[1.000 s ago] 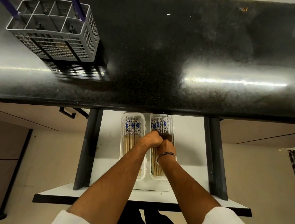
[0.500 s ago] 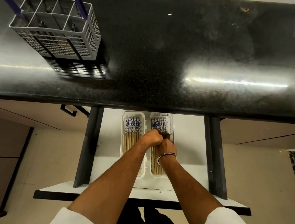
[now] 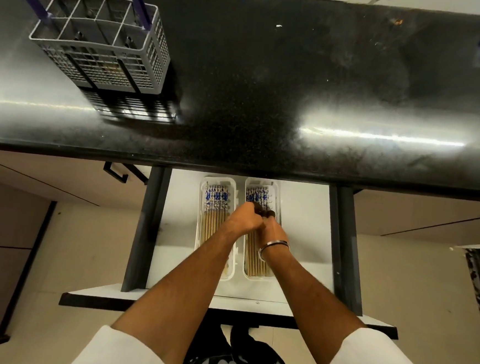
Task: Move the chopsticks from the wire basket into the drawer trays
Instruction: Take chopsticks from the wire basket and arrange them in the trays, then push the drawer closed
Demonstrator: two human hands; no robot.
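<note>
Both hands, left (image 3: 244, 219) and right (image 3: 272, 230), meet over the right tray (image 3: 278, 202); each grip's state is hidden.

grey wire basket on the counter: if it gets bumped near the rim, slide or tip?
The grey open-mesh basket with the purple handle is probably light: no chopsticks visible inside. It stands tall on a glossy black stone counter, so a low push likely slides it; a push at the rim might tip it.

basket (image 3: 99, 56): grey wire, purple handle, upright on the counter at 10 o'clock
trays (image 3: 214, 269): two white, side by side in the open drawer
chopsticks (image 3: 214, 223): wooden, blue-patterned ends at 12 o'clock, filling both trays
</note>
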